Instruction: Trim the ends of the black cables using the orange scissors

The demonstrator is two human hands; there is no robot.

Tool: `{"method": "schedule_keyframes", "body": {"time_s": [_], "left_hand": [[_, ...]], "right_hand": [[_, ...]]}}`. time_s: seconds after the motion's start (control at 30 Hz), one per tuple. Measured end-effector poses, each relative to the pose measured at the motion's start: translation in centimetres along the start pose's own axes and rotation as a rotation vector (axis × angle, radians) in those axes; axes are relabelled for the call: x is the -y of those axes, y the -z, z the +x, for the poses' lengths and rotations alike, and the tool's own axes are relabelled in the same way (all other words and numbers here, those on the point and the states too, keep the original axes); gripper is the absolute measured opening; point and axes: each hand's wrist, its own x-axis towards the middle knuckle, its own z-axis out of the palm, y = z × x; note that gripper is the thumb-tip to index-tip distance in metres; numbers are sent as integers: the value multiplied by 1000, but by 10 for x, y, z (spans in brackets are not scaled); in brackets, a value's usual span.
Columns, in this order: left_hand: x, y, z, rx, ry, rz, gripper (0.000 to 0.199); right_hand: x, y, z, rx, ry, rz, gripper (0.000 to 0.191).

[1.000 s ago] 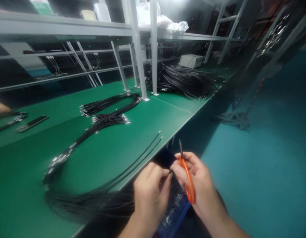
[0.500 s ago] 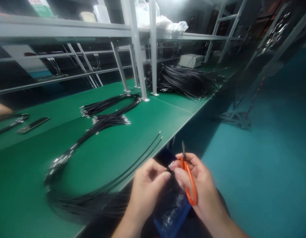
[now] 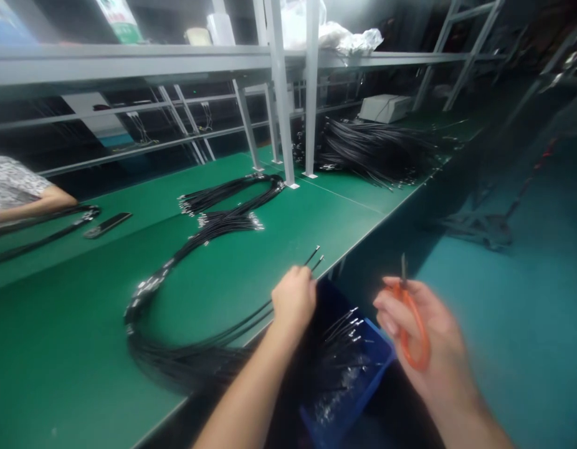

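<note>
Orange-handled scissors [image 3: 425, 340] point upward, seemingly closed, and black cables [image 3: 176, 363] curve.

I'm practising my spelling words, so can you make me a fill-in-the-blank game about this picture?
1. The scissors in the right hand have ____ handles.
2. Past the left hand, ____ black cable tips stick out.
3. The top of the workbench is coloured ____.
4. The bin beside the workbench is coloured ____.

Missing words: orange; two; green; blue.
</note>
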Motion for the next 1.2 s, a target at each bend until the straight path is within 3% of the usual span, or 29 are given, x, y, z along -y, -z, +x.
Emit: {"method": "schedule_keyframes", "body": {"time_s": [0.13, 0.23, 0.4, 0.5, 0.6, 0.73, 0.9, 1.0, 1.13, 1.2], "left_hand": [[-3, -7, 38, 17, 61, 27, 7], [-7, -10, 43, 46, 51, -20, 6], [-15, 17, 13, 104, -88, -242, 9], [-24, 30, -11, 179, -227, -515, 10], [-28, 32, -30, 240, -222, -737, 7], [-27, 29, -46, 286, -160, -696, 11], [-30, 36, -54, 166, -226, -419, 11], [-31, 39, -57, 154, -254, -325, 9], [-33, 36, -60, 193, -217, -400, 8], [-32, 35, -59, 211, -177, -501, 9]], "right_hand": [[1, -5, -1, 2, 7, -57, 29], [8, 3, 1, -39, 58, -81, 27], [7, 17, 5, -66, 39, -82, 27], [-6, 9, 3, -27, -38, -14, 27], [-18, -4, 0, 1, -53, 47, 34], [-23, -16, -1, 54, -26, 59, 38], [-23, -16, 0, 66, -37, 115, 31], [-19, -15, 0, 57, -50, 181, 30], [-12, -15, 0, 81, -56, 157, 28], [-9, -15, 1, 30, -17, 159, 28]]}}
